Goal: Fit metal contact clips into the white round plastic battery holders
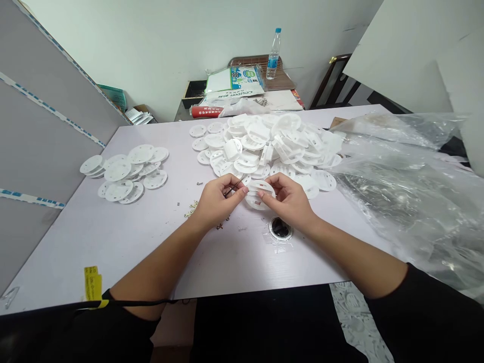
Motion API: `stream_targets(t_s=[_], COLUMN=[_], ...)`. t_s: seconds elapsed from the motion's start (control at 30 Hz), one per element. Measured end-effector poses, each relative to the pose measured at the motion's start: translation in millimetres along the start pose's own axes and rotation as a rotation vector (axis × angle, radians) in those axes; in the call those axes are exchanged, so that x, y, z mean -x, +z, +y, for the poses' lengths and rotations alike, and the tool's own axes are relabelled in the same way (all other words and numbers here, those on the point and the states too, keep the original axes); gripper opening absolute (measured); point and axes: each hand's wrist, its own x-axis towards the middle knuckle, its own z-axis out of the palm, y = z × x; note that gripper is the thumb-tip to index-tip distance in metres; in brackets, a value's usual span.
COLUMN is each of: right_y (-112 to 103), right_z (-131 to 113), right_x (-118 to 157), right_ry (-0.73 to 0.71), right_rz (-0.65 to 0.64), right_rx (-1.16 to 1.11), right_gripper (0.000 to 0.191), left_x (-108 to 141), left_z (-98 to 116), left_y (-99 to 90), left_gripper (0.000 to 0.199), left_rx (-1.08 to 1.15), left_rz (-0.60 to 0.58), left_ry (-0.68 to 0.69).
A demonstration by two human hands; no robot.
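Observation:
A round white plastic disc (258, 203) with small slots is held up over the table, in front of a heap of similar discs. My right hand (289, 199) grips its right side, thumb on the face and fingers behind. At the disc's left edge, my left hand (219, 199) is closed on a thin dark tool (235, 186) that looks like tweezers; part of it is hidden by the fingers. Small brass-coloured metal pieces (191, 208) lie beside my left hand, and some darker ones (221, 226) sit under its wrist.
Behind my hands rises the large heap of white discs (257, 133). A smaller group of discs (130, 169) lies at left. Clear plastic bags (408, 186) cover the right side. Near my right wrist is a round black cable hole (281, 228). A water bottle (273, 58) stands beyond the table.

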Motion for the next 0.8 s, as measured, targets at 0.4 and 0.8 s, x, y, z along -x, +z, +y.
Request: stream_targets(t_s=[0.4,0.8], right_y=[1.8,4.7], right_z=[-3.3,-4.9], right_x=[2.4,5.0], right_ry=[0.022,-0.001], right_rz=[-0.010,-0.055], right_rx=[-0.007,-0.011], right_gripper=[0.021,0.020], left_x=[0.7,-2.1], left_z=[0.8,-3.9], left_y=[2.8,7.9], left_gripper=[0.026,0.027], left_rx=[-0.050,0.008], left_rz=[0.030,0.003], left_ry=[0.026,-0.005])
